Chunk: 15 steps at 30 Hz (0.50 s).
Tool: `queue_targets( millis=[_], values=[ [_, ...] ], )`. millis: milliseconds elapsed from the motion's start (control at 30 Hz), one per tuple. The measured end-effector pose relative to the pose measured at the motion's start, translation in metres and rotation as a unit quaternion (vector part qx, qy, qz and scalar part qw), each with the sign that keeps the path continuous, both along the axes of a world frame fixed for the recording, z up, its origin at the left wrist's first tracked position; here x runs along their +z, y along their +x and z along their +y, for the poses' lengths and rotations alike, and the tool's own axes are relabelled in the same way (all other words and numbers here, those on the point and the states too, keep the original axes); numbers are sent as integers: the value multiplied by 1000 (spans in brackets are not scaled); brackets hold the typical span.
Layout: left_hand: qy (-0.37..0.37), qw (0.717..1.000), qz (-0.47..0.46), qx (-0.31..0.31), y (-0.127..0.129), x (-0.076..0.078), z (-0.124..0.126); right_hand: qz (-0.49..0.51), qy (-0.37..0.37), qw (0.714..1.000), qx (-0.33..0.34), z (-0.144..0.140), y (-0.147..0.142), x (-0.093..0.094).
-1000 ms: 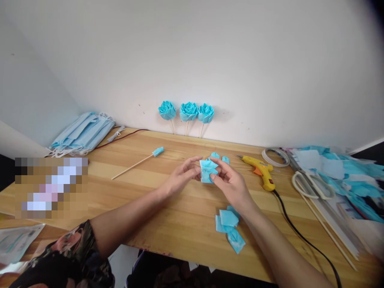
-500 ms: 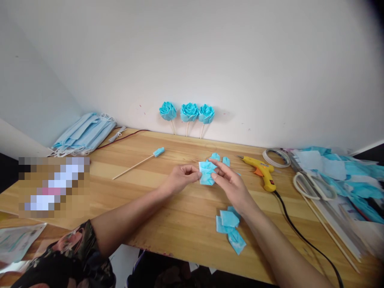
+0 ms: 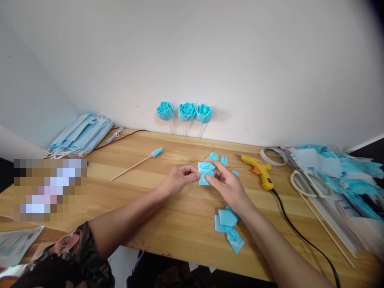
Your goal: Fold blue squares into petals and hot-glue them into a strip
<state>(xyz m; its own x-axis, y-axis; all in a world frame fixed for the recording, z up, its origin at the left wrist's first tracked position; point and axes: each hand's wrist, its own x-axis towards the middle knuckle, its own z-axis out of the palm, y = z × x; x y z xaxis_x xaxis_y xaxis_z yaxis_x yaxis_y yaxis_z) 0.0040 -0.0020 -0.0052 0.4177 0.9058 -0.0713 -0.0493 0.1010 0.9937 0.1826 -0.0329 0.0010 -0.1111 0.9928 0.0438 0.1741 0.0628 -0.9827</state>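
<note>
Hands: I'm seeing left hand [image 3: 180, 180] and right hand [image 3: 226, 184] both pinching the folded blue fabric piece [image 3: 205, 173]; glue gun [image 3: 259, 170] lying at three o'clock.

I've got three blue roses [image 3: 186, 112] against the wall, masks [image 3: 81, 134] stacked far left, glue gun [image 3: 258, 169] and scissors [image 3: 311, 183] right.

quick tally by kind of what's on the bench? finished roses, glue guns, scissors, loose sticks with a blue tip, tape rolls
Finished blue roses on sticks against the wall: 3
Yellow glue gun: 1
Scissors: 1
Stick with a blue tip: 1
Tape roll: 1
Total: 7
Left hand and right hand both hold a folded blue piece, not counted.
</note>
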Motion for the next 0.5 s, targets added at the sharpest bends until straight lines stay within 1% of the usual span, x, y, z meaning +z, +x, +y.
queue_targets(
  millis=[133, 333, 500],
  values=[
    [14, 1000, 4, 14, -1, -1, 1, 3, 8, 1000, -29, 2, 3, 1],
    [11, 1000, -6, 12, 1, -3, 1, -1, 31, 999, -22, 4, 7, -3],
    [15, 1000, -20, 8, 1, -3, 2, -15, 33, 999, -15, 4, 7, -3]
  ],
)
